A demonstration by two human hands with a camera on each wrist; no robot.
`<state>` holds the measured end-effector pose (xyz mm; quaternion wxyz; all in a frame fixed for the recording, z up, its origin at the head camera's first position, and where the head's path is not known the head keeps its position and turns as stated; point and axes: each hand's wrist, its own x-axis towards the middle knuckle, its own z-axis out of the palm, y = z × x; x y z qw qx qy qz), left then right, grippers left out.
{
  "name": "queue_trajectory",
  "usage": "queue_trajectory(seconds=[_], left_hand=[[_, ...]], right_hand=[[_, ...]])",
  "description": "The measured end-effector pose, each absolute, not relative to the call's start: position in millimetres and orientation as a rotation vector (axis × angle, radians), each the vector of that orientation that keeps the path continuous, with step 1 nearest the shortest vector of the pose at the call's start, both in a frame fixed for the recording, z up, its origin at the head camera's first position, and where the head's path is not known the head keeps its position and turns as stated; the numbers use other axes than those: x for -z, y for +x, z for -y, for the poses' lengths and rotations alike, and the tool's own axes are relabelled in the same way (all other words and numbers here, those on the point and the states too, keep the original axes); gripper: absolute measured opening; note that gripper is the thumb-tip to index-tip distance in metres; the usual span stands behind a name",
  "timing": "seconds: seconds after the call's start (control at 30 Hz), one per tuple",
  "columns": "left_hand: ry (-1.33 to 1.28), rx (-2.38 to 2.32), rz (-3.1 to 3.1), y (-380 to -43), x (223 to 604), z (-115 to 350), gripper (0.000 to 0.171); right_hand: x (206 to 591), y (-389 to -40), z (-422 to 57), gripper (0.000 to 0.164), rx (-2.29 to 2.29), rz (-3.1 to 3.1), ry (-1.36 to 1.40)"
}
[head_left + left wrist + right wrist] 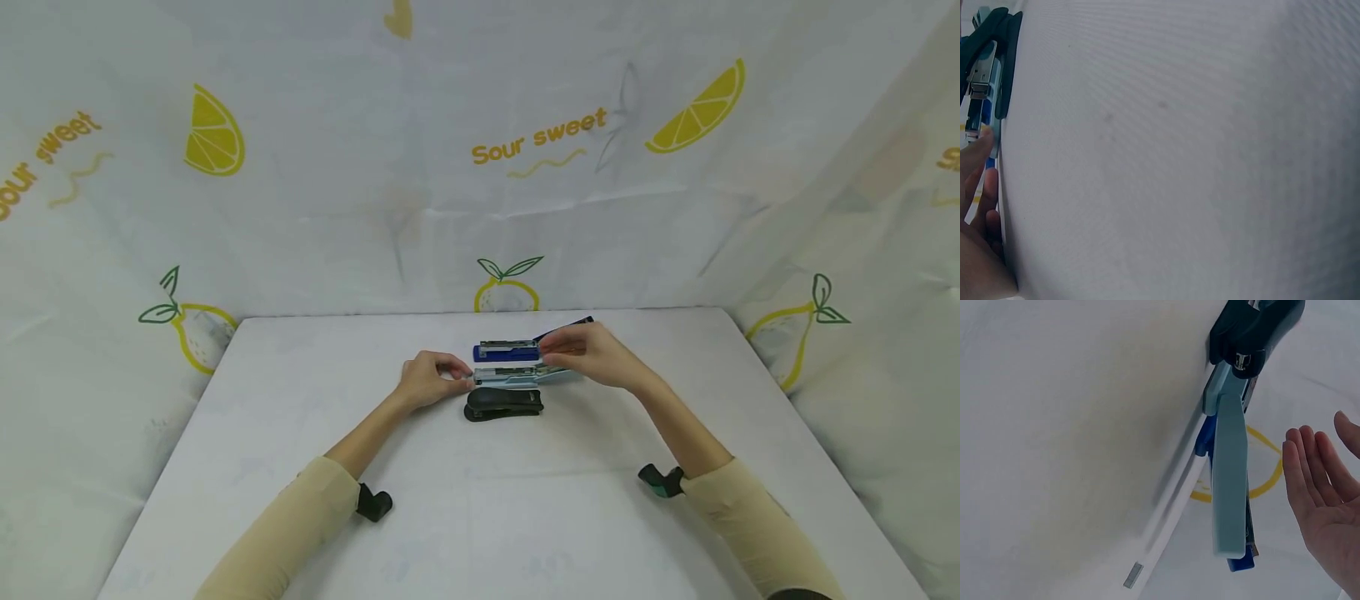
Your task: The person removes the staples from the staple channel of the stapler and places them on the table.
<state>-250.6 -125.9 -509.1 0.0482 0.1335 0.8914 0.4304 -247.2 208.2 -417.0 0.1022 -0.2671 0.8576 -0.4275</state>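
Three staplers lie in a row on the white table. The blue stapler (506, 353) is farthest, with its top arm swung up and back. The light blue stapler (506, 377) in the middle also has its top arm (1230, 481) folded back. Nearest is the black stapler (504, 403), folded closed. My left hand (432, 379) pinches the left end of the light blue stapler between thumb and fingers. My right hand (596, 354) is raised at the right of the staplers. In the right wrist view its fingers are straight, apart from the staplers, and hold nothing.
A small grey metallic strip (1133, 575), perhaps staples, lies on the table in the right wrist view. A white cloth with lemon prints (345, 233) hangs behind the table (465, 525). Black wrist mounts (373, 503) sit by both sleeves.
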Motion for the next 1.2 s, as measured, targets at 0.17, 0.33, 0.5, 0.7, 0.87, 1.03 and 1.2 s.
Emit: queue_trajectory(seconds=[0.17,0.33,0.5,0.7,0.87,1.03,1.2], left_hand=[[0.398,-1.315,-2.706,-250,508,126,0.019],[0.383,-1.303,-2.708,-250,509,125,0.019],[0.379,-1.29,-2.719,-251,509,125,0.019],[0.406,-1.283,-2.734,-251,509,126,0.02],[0.401,-1.285,-2.734,-250,508,126,0.02],[0.407,-1.288,-2.731,-249,506,126,0.02],[0.398,-1.284,-2.738,-248,506,125,0.02]], right_hand=[[419,-252,-190,0.032,1.266,-2.46,-0.791],[422,-259,-173,0.031,1.213,-2.437,-0.821],[428,-269,-160,0.031,1.211,-2.376,-0.789],[433,-278,-149,0.035,1.226,-2.248,-0.67],[437,-284,-142,0.031,1.212,-2.187,-0.597],[441,-286,-140,0.023,1.204,-2.142,-0.566],[442,-284,-141,0.021,1.194,-2.135,-0.522]])
